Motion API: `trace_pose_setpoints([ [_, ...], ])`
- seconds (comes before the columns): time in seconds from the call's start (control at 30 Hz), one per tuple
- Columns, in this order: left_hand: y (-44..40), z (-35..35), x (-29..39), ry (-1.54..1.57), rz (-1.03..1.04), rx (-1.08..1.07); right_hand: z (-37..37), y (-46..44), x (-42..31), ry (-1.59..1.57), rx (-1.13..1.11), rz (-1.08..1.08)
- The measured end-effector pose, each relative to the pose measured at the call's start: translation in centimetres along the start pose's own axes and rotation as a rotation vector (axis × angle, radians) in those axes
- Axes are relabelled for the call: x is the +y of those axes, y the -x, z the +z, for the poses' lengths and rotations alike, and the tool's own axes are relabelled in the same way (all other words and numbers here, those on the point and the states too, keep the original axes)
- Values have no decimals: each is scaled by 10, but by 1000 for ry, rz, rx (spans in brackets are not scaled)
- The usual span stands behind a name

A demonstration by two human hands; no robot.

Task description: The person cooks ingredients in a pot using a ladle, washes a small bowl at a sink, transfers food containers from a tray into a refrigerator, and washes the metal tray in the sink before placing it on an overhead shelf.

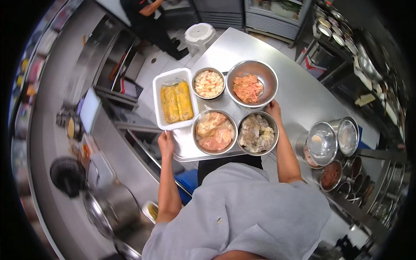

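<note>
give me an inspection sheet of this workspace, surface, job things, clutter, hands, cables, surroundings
Surface: steel table, shiny where bare
Job's things: metal tray bearing a white container with yellow packs and four metal bowls of food
Clutter: more bowls to the right
Hands: left hand grips the tray's rim; right hand at its right side, fingers partly hidden
Cables: nothing seen
Surroundings: another person near a white stool; black fan at left

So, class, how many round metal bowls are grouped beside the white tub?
4: back left bowl, back right bowl, front left bowl and front right bowl, to the right of the white tub. None seems hidden.
</note>
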State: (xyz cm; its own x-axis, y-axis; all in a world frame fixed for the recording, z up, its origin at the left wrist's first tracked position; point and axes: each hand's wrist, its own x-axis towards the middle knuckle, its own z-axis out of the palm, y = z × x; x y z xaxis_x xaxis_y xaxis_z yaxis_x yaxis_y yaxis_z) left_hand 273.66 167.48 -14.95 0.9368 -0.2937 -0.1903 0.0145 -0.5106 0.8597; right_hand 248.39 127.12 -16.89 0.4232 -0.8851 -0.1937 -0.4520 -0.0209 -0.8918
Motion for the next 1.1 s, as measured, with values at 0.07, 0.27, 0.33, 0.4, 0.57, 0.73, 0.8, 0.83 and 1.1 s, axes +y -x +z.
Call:
trace_pose_setpoints([
  [0.07,-80,13,-13,-62,61,-85,26,-6,-21,34,100,91],
  [0.27,-198,47,-34,-93,111,-335,66,-12,50,459,189,228],
  [0.33,-235,61,-42,-193,207,-442,71,-7,88,445,214,165],
  [0.4,-273,73,-48,-222,316,-477,81,-19,161,507,449,-40],
  [0.57,-353,90,-54,-554,608,-712,115,-20,223,412,470,-31],
  [0.73,-382,123,-74,-611,588,-994,125,37,138,501,352,207],
  [0.8,-391,119,-67,-583,548,-1109,133,34,154,412,380,182],
  [0.83,-400,119,-63,-533,500,-1182,138,42,132,486,398,306],
  [1.1,-557,150,-67,-375,270,-1658,160,174,122,459,1235,436],
])
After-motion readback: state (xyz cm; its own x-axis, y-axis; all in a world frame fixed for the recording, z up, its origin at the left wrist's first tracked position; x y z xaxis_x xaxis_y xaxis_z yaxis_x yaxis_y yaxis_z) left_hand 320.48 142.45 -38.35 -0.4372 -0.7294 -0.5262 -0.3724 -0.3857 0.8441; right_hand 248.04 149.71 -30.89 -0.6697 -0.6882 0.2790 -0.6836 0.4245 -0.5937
